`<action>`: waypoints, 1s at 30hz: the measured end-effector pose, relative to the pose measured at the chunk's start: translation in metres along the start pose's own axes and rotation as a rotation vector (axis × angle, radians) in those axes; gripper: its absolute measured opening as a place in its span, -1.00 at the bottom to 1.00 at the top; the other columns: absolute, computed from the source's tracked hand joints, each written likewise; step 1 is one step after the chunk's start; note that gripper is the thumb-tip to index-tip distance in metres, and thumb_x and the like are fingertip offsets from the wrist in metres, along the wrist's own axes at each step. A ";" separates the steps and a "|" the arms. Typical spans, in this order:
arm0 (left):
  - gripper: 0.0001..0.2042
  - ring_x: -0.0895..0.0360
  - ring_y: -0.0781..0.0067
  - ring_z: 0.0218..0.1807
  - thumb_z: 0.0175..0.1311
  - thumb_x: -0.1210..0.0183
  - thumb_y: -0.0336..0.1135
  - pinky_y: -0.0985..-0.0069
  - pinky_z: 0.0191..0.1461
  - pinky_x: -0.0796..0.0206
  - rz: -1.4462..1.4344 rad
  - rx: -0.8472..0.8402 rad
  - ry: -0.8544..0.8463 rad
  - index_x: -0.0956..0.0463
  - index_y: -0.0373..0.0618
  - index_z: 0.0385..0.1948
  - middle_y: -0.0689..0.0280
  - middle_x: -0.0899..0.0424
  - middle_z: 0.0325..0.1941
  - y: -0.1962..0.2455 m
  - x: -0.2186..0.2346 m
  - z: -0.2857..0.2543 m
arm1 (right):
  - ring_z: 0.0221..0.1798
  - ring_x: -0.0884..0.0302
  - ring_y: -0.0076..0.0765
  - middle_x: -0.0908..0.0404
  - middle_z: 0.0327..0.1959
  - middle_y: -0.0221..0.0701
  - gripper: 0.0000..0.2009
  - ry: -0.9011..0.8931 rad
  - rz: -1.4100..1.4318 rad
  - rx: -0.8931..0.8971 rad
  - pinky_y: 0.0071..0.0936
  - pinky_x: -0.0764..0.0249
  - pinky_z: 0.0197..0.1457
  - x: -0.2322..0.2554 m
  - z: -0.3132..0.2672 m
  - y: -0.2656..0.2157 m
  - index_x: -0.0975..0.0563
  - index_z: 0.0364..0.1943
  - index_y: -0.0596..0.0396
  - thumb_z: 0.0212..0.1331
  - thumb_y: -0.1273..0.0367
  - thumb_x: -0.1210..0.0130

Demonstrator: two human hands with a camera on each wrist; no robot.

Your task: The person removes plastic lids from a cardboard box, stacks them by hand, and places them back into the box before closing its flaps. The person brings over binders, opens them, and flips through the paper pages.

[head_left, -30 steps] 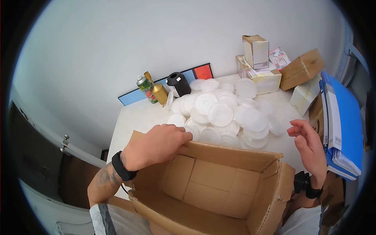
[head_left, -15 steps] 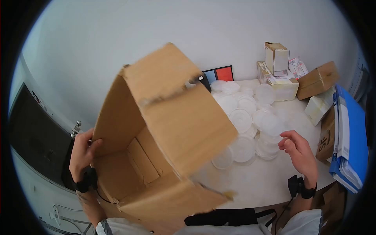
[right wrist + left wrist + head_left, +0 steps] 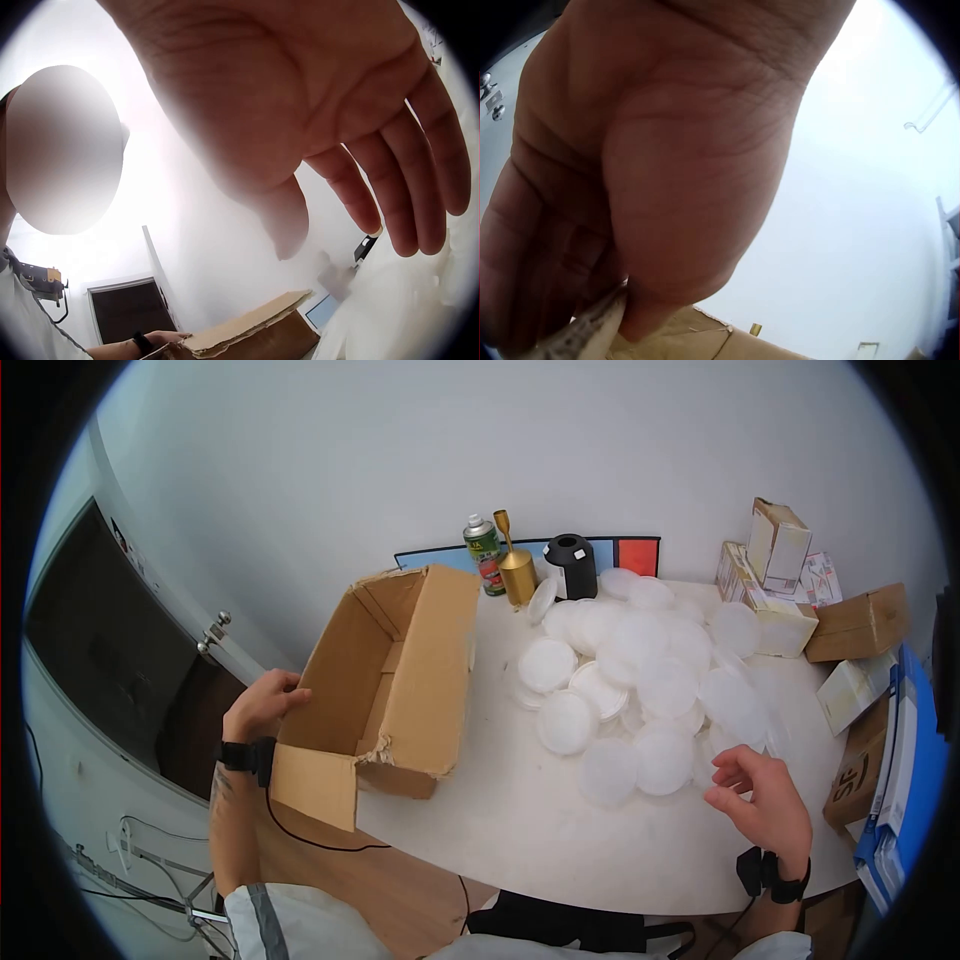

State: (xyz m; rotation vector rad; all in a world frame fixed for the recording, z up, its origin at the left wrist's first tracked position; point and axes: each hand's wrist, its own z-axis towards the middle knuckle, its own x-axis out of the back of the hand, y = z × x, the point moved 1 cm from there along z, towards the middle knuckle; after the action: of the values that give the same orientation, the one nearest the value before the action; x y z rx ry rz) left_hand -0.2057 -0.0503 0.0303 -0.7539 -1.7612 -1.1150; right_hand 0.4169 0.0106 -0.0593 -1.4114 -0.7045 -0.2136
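A brown cardboard box point(image 3: 430, 670) rests at the table's left side, its opening turned to the left and up, one flap hanging over the edge. My left hand point(image 3: 264, 705) grips the box's left wall; in the left wrist view the thumb and fingers of the left hand point(image 3: 667, 172) pinch the cardboard edge. A heap of clear round plastic lids point(image 3: 650, 670) covers the middle of the table. My right hand point(image 3: 765, 800) hovers at the heap's front right, holding nothing. The right wrist view shows the right hand point(image 3: 322, 112) with its fingers spread and relaxed.
Behind the lids stand a spray can point(image 3: 484, 556), a gold candle holder point(image 3: 517, 575) and a black container point(image 3: 571, 568). At the right are small boxes point(image 3: 780, 550), a brown carton point(image 3: 858, 623) and blue binders point(image 3: 915, 740). A door point(image 3: 120, 640) is at the left.
The box has swung from in front of me to the table's left side, with my left hand on its left wall. The spray can and gold holder show again. My right hand stays beside the lids.
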 end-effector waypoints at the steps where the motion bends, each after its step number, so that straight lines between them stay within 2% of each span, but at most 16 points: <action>1: -0.65 -0.66 0.40 -0.22 0.35 -0.19 -0.30 0.39 -0.03 -0.50 -0.005 0.004 0.002 -0.61 -0.40 0.03 0.12 -0.77 -0.24 -0.005 0.000 0.010 | -0.22 -0.71 -0.21 -0.72 -0.28 -0.18 -0.61 -0.012 -0.077 0.048 -0.36 -0.60 -0.09 -0.001 0.003 -0.004 -0.58 -0.06 0.28 0.12 0.32 -0.40; 3: -0.67 -0.68 0.25 -0.22 0.37 -0.21 -0.26 0.35 -0.02 -0.49 0.086 -0.164 0.060 -0.63 -0.36 0.00 0.07 -0.77 -0.26 -0.018 0.002 0.030 | -0.21 -0.72 -0.14 -0.72 -0.28 -0.15 -0.60 -0.025 -0.157 0.099 -0.33 -0.61 -0.10 0.000 0.008 -0.018 -0.58 -0.08 0.27 0.10 0.29 -0.42; 7: -0.47 -0.69 0.07 -0.04 0.31 -0.33 -0.13 0.26 0.10 -0.49 0.208 -0.066 0.085 -0.51 -0.25 0.23 -0.01 -0.74 -0.08 -0.004 0.021 0.025 | -0.21 -0.66 0.03 -0.68 -0.30 -0.14 -0.56 -0.017 -0.447 0.207 -0.17 -0.52 -0.14 0.014 0.025 -0.056 -0.57 -0.09 0.22 0.09 0.18 -0.43; 8: -0.34 -0.63 -0.01 0.11 0.23 -0.39 -0.10 0.19 0.20 -0.45 0.561 -0.065 0.179 -0.42 -0.20 0.33 -0.04 -0.68 0.07 -0.001 0.030 0.014 | -0.21 -0.64 0.08 -0.67 -0.32 -0.13 -0.54 0.017 -0.540 0.254 -0.12 -0.49 -0.15 0.018 0.029 -0.064 -0.56 -0.08 0.21 0.10 0.16 -0.42; 10: -0.35 -0.54 -0.10 0.19 0.18 -0.40 -0.16 0.14 0.24 -0.40 0.685 -0.032 0.372 -0.44 -0.20 0.31 -0.04 -0.64 0.11 0.050 0.037 -0.034 | -0.21 -0.62 0.11 -0.65 -0.33 -0.13 -0.54 0.030 -0.609 0.234 -0.09 -0.46 -0.16 0.024 0.038 -0.079 -0.55 -0.08 0.21 0.11 0.16 -0.41; 12: -0.40 -0.57 -0.14 0.08 0.11 -0.39 -0.32 0.15 0.18 -0.42 0.569 -0.335 0.627 -0.47 -0.23 0.25 -0.01 -0.65 0.06 0.118 0.017 -0.097 | -0.22 -0.60 0.12 -0.63 -0.37 -0.12 -0.57 0.063 -0.705 0.291 -0.05 -0.43 -0.19 0.027 0.049 -0.086 -0.52 -0.11 0.21 0.14 0.15 -0.38; 14: -0.45 -0.61 -0.10 0.00 0.04 -0.40 -0.39 0.20 0.10 -0.47 0.342 -0.500 0.623 -0.53 -0.28 0.16 0.02 -0.67 0.00 0.180 -0.023 -0.150 | -0.22 -0.60 0.12 -0.62 -0.37 -0.12 -0.58 0.039 -0.729 0.309 -0.05 -0.44 -0.18 0.024 0.059 -0.092 -0.51 -0.14 0.20 0.15 0.15 -0.38; 15: -0.50 -0.64 -0.01 -0.06 0.01 -0.40 -0.41 0.25 0.03 -0.50 0.300 -0.678 0.578 -0.57 -0.30 0.07 0.07 -0.68 -0.04 0.194 -0.049 -0.169 | -0.22 -0.60 0.12 -0.62 -0.38 -0.12 -0.59 0.040 -0.749 0.327 -0.06 -0.45 -0.18 0.023 0.064 -0.095 -0.51 -0.17 0.20 0.16 0.16 -0.37; 16: -0.56 -0.66 0.09 -0.07 0.10 -0.41 -0.36 0.25 0.00 -0.52 0.168 -0.894 0.346 -0.59 -0.29 0.04 0.09 -0.70 -0.04 0.200 -0.072 -0.174 | -0.22 -0.60 0.12 -0.62 -0.38 -0.12 -0.59 0.039 -0.743 0.332 -0.06 -0.45 -0.18 0.021 0.070 -0.096 -0.51 -0.17 0.20 0.16 0.16 -0.37; 17: -0.61 -0.67 0.10 -0.09 0.22 -0.38 -0.31 0.28 -0.02 -0.54 -0.022 -1.011 0.055 -0.59 -0.28 0.05 0.13 -0.69 -0.08 0.210 -0.099 -0.167 | -0.22 -0.61 0.13 -0.63 -0.38 -0.11 -0.60 0.011 -0.701 0.324 -0.06 -0.47 -0.18 0.017 0.076 -0.094 -0.50 -0.20 0.20 0.16 0.16 -0.37; 18: -0.65 -0.69 0.00 -0.02 0.28 -0.37 -0.26 0.24 0.08 -0.55 -0.149 -0.925 -0.185 -0.62 -0.22 0.03 0.05 -0.71 -0.03 0.220 -0.127 -0.157 | -0.22 -0.61 0.14 -0.63 -0.38 -0.11 -0.61 -0.018 -0.657 0.315 -0.06 -0.48 -0.18 0.011 0.081 -0.089 -0.50 -0.23 0.21 0.17 0.17 -0.37; 21: -0.60 -0.62 -0.07 0.07 0.29 -0.34 -0.34 0.24 0.11 -0.52 -0.169 -0.806 0.064 -0.55 -0.13 0.16 0.07 -0.63 0.13 0.241 -0.206 -0.101 | -0.24 -0.66 0.11 -0.66 -0.37 -0.12 -0.63 -0.081 -0.653 0.320 -0.08 -0.53 -0.19 -0.004 0.094 -0.060 -0.53 -0.26 0.21 0.17 0.18 -0.37; 24: -0.45 -0.49 -0.07 0.26 0.25 -0.36 -0.35 0.19 0.26 -0.41 -0.065 -0.745 0.337 -0.42 -0.11 0.30 0.06 -0.48 0.32 0.251 -0.226 -0.034 | -0.23 -0.71 0.04 -0.69 -0.36 -0.14 -0.64 -0.086 -0.803 0.204 -0.13 -0.57 -0.18 -0.010 0.095 -0.058 -0.55 -0.28 0.19 0.15 0.17 -0.39; 27: -0.33 -0.41 -0.05 0.35 0.16 -0.44 -0.33 0.17 0.34 -0.33 0.055 -0.830 0.231 -0.37 -0.11 0.34 0.05 -0.41 0.39 0.252 -0.227 0.003 | -0.21 -0.74 -0.01 -0.71 -0.36 -0.15 -0.64 -0.066 -0.766 0.295 -0.18 -0.59 -0.16 -0.015 0.096 -0.048 -0.57 -0.27 0.17 0.13 0.16 -0.40; 28: -0.33 -0.41 -0.05 0.35 0.16 -0.44 -0.33 0.17 0.34 -0.33 0.061 -0.839 0.239 -0.37 -0.11 0.34 0.05 -0.41 0.39 0.251 -0.229 0.012 | -0.12 -0.69 0.07 -0.70 -0.30 -0.12 -0.57 -0.196 -0.741 0.223 -0.10 -0.55 -0.05 -0.013 0.099 -0.048 -0.55 -0.18 0.18 0.16 0.08 -0.37; 30: -0.23 -0.44 -0.01 0.28 0.06 -0.51 -0.30 0.18 0.32 -0.34 0.235 -0.963 0.085 -0.33 -0.10 0.38 0.04 -0.44 0.29 0.248 -0.236 0.023 | -0.12 -0.69 0.08 -0.70 -0.29 -0.12 -0.57 -0.201 -0.735 0.227 -0.10 -0.56 -0.05 -0.012 0.100 -0.048 -0.55 -0.17 0.18 0.16 0.09 -0.37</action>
State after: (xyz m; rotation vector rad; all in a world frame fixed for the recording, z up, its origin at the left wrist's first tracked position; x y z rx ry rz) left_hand 0.0911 0.0645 -0.0968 -1.3994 -0.9525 -1.7932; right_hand 0.3498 0.0936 -0.0271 -0.9157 -1.3574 -0.5501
